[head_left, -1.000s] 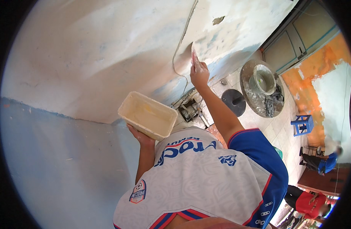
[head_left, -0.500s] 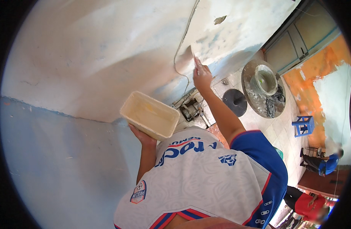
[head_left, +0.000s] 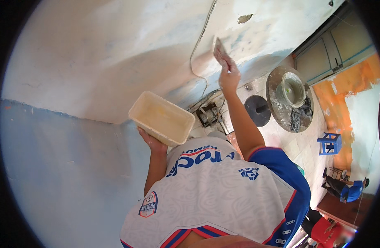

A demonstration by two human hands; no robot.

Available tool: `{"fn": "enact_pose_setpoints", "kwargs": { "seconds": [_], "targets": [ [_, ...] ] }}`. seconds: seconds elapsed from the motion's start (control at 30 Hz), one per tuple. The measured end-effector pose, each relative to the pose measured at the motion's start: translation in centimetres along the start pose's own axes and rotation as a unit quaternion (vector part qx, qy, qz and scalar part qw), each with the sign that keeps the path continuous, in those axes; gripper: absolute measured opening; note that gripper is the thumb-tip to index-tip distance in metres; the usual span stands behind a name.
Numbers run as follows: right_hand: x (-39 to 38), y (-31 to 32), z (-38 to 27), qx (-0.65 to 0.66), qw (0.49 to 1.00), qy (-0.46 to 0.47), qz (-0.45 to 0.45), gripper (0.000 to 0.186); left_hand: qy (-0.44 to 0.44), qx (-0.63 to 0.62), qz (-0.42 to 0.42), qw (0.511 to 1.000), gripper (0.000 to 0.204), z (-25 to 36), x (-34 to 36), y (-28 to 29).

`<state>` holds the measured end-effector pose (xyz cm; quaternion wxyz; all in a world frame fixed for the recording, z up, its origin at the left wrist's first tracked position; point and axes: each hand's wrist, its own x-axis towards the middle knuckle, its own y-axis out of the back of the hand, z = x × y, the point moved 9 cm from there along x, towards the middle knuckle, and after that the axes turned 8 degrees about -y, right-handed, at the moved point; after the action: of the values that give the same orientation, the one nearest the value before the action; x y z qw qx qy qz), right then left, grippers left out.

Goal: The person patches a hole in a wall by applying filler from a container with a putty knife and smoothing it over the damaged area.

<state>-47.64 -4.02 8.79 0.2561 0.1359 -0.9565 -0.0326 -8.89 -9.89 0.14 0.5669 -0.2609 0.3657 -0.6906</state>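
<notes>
My right hand [head_left: 229, 77] grips a putty knife [head_left: 220, 51] by its handle, the fingers closed around it. The broad, whitish-smeared blade points up at the patchy white wall [head_left: 152, 25]; whether it touches the surface I cannot tell. My left hand [head_left: 152, 141] supports a rectangular cream plastic tub [head_left: 159, 118] from its side and underside. The tub is tilted, and a pale coating with a yellowish patch shows inside. Part of my left hand is hidden beneath the tub. Near the putty knife, a cable [head_left: 193, 53] runs down the wall.
A blue wall [head_left: 66, 157] stands on the left. By my right arm are a pump-like machine [head_left: 208, 114], a dark round lid [head_left: 257, 110], and a round table [head_left: 277, 109] bearing a bucket [head_left: 296, 91]. Farther off are a blue stool [head_left: 330, 144] and two people [head_left: 352, 191].
My right hand has shifted slightly right, and the putty knife has turned from nearly edge-on to show its blade's face. My left hand still holds the tub; the whole view has shifted a little.
</notes>
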Motion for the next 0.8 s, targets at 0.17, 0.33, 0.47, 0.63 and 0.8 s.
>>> {"fn": "enact_pose_setpoints", "kwargs": {
  "seconds": [0.17, 0.33, 0.47, 0.63, 0.8],
  "targets": [
    [0.6, 3.5, 1.6, 0.379, 0.866, -0.287, -0.157, 0.032, -0.008, 0.013, 0.016, 1.000, 0.078, -2.2, -0.3, -0.9],
    [2.5, 7.6, -4.8, 0.378, 0.858, -0.268, -0.223, 0.039, 0.017, -0.020, 0.005, 1.000, 0.083, -6.4, -0.1, -4.8],
    [2.5, 10.0, -10.7, 0.333, 0.880, -0.189, -0.282, 0.041, 0.012, 0.011, -0.019, 1.000, 0.085, -8.7, 0.4, -10.8],
    [1.3, 10.3, -17.8, 0.076, 0.915, 0.149, -0.368, 0.038, -0.071, 0.040, -0.045, 0.996, 0.085, -9.6, 1.0, -15.6],
    [1.3, 11.0, -17.7, 0.080, 0.868, 0.153, -0.466, 0.037, -0.117, 0.059, 0.003, 0.991, 0.087, -11.9, 0.9, -16.6]
  ]
}}
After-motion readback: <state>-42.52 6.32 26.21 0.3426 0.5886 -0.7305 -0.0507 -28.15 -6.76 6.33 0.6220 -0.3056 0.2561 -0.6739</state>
